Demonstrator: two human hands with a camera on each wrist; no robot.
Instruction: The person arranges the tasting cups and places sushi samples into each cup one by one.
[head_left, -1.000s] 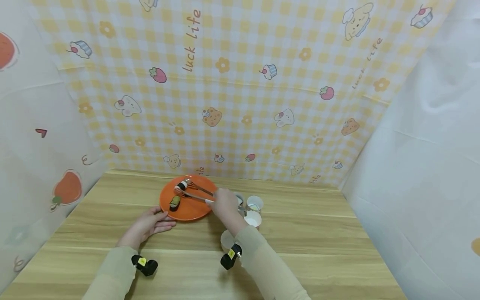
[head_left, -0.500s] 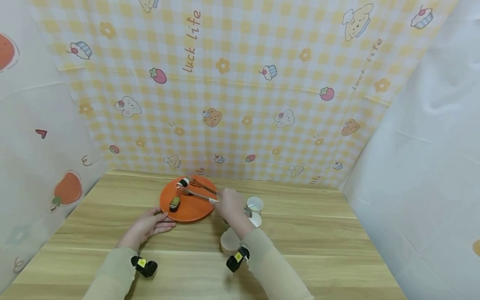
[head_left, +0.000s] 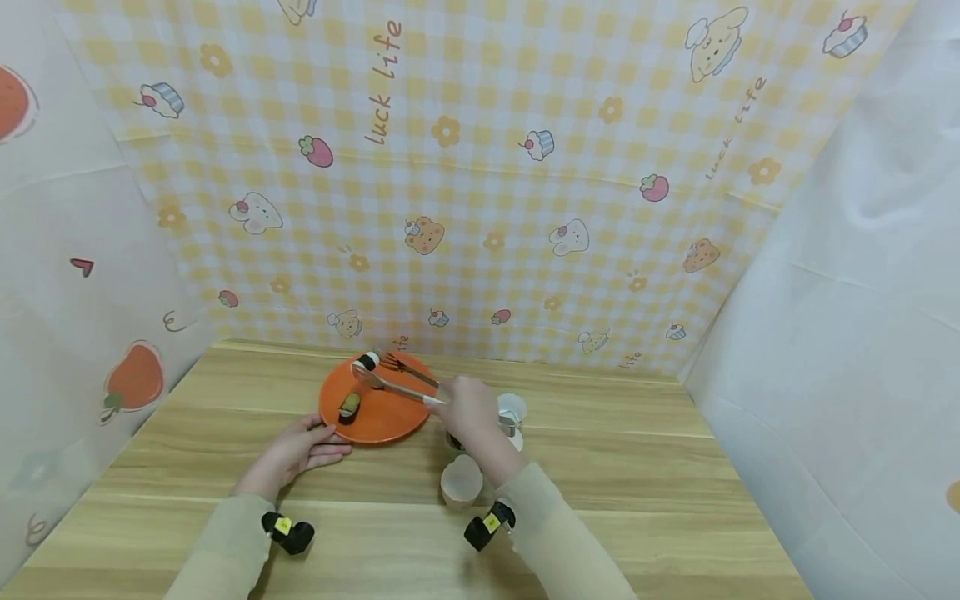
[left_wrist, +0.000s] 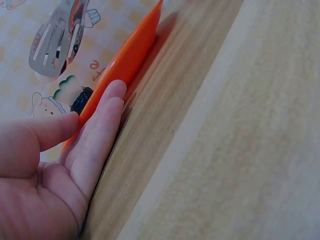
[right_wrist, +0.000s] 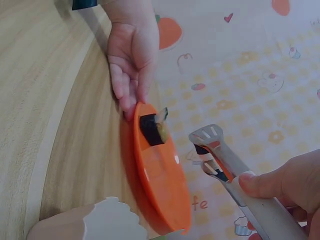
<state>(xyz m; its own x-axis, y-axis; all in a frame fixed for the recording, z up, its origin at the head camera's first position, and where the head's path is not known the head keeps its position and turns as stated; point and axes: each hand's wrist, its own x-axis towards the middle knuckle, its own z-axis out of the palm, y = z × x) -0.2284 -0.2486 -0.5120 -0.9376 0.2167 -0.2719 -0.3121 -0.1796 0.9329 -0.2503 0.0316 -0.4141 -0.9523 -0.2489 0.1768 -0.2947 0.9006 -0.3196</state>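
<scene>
My left hand [head_left: 300,450] pinches the near left rim of an orange plate [head_left: 390,417], thumb on top and fingers beneath, as the left wrist view shows closely. My right hand [head_left: 471,412] holds metal serving tongs [right_wrist: 235,162] with slotted tips, reaching over the plate from the right. Their tips stand spread apart. Right by the tips, toward the plate's far left rim, lies a white piece of sushi with a dark seaweed band [head_left: 367,361]. A second sushi piece [head_left: 349,407], seaweed-wrapped with a greenish-yellow top, sits on the plate near my left hand.
Several small pale cups stand right of the plate, partly hidden by my right hand and forearm. One cup [head_left: 461,481] is nearest me, another [head_left: 512,407] lies beyond the hand. A patterned cloth [head_left: 480,208] rises behind the wooden table [head_left: 622,467].
The tongs have drawn back slightly to the right and their tips have come off the white sushi, which stays on the plate. My left hand has kept its place on the rim.
</scene>
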